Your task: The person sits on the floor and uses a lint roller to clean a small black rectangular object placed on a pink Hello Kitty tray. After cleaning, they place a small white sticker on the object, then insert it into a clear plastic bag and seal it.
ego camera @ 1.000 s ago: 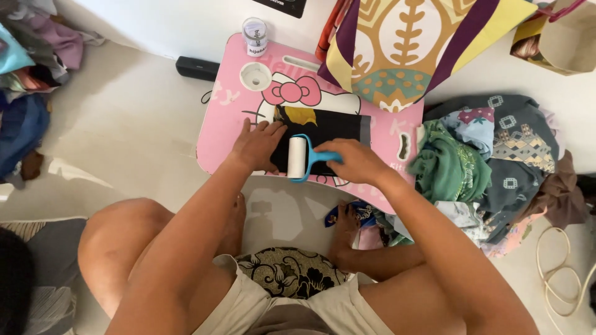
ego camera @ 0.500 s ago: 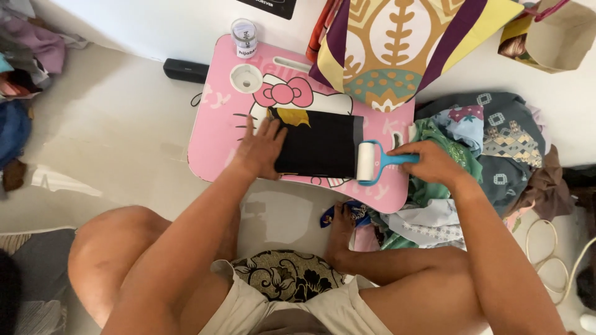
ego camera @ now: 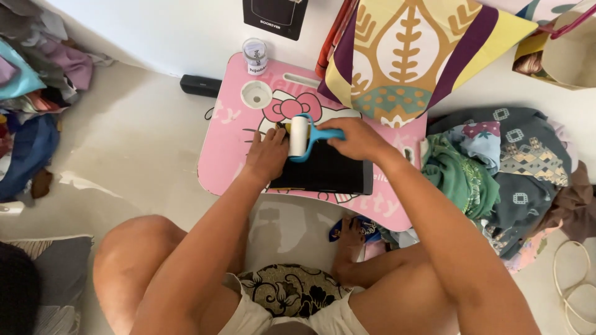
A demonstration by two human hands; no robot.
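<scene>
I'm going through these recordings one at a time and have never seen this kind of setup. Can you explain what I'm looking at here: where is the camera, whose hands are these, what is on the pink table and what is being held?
There is no machine here. The single camera sits on a person's head and looks down, so you see their own arms, bent knees and feet as they sit on the floor. In front of them is a small pink lap table with a cartoon cat print. On it lies a flat black folded cloth. The left hand presses flat on the cloth's left end. The right hand has its grip on the blue handle of a lint roller, whose white roll rests near the cloth's upper left edge. At the table's far corner stand a small jar and a round white cup holder. Piles of clothes lie on the floor to either side.
</scene>
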